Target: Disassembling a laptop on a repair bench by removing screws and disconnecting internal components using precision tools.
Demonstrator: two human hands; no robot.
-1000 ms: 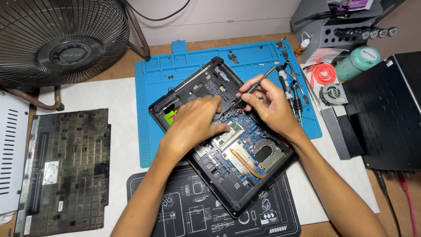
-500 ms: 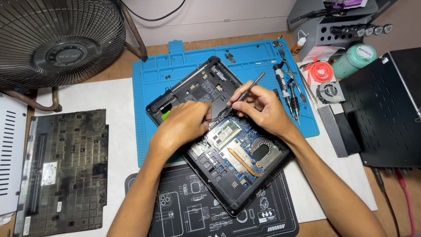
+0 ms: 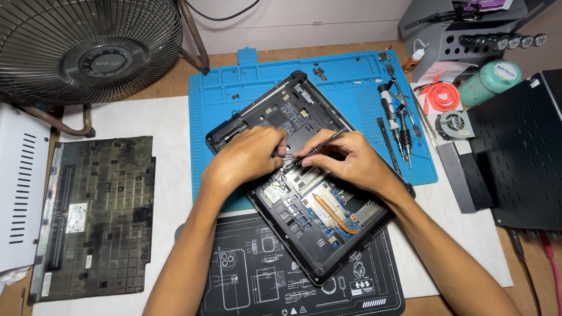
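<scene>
An opened black laptop lies diagonally across a blue work mat and a black printed mat, its circuit board and copper heat pipe exposed. My left hand rests on the middle of the board, fingers pinched near a small part. My right hand grips a thin dark metal tool, its tip pointing toward my left fingertips. What lies under the fingers is hidden.
The laptop's removed bottom cover lies at the left. A fan stands at the back left. Screwdrivers and loose screws lie on the blue mat. A black box, a small cooling fan and a green bottle are at the right.
Both hands have stayed over the board. My right hand has lowered the tool flatter, its tip now close to my left fingertips. The view has shifted slightly.
</scene>
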